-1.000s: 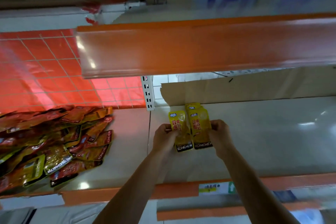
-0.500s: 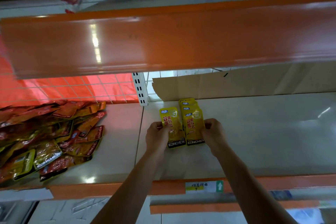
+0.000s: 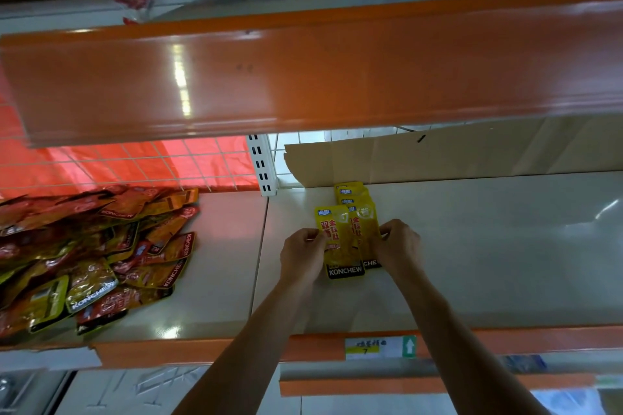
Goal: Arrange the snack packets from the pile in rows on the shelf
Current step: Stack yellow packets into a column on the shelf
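On the shelf [image 3: 488, 263] only a few packets [image 3: 338, 246] are laid, pinched at their edges by the left hand [image 3: 303, 256] and right hand [image 3: 399, 246]; most of the pile [image 3: 87, 256], it seems, is not yet arranged.

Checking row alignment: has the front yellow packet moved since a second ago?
Yes. The front yellow packet slid right, away from the shelf seam, and now overlaps the neighbouring packet stack.

Both bare forearms are reaching forward and converging, wrists straight. The left hand [image 3: 305, 254] and right hand [image 3: 399, 246] are facing each other, knuckles up, fingers curled, each pinching an outer edge of the yellow packets [image 3: 341, 242] between thumb and fingertips.
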Demonstrator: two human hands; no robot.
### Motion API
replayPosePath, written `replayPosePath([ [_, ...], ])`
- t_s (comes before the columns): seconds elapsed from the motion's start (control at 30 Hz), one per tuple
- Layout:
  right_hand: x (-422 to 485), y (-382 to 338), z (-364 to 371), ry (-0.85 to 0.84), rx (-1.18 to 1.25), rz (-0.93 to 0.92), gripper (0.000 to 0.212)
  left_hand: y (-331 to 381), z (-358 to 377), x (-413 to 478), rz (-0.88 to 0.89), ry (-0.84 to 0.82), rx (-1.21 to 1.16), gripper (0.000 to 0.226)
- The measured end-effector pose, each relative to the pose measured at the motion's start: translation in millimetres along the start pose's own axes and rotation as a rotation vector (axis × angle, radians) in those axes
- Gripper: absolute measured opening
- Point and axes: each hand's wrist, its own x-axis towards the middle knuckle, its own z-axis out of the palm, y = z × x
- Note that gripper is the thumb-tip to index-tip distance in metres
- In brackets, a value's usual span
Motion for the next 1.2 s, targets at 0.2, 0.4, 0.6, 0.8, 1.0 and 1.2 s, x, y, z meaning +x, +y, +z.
replayPosePath([
  [0.2, -3, -1, -8, -0.024, 0.015, -0.004, 0.023, 2, 6, -3, 0.057, -0.080, 0.109, 0.008],
  [0.4, -2, 0, -11, -0.033, 0.016, 0.007, 0.028, 4, 13, -6, 0.148, -0.117, 0.229, 0.014],
  [0.6, 1, 3, -8, -0.035, -0.009, 0.003, 0.030, 2, 17, -9, 0.199, -0.077, 0.344, 0.019],
  [0.8, 3, 2, -9, -0.024, 0.010, -0.015, 0.030, 3, 18, -13, 0.288, -0.008, 0.460, 0.024],
  [1.0, 1, 3, -9, -0.026, 0.014, -0.031, 0.031, 3, 21, -12, 0.321, -0.045, 0.521, 0.024],
  [1.2, 0, 3, -9, -0.022, 0.007, -0.048, 0.029, 0, 22, -12, 0.332, -0.049, 0.538, 0.024],
])
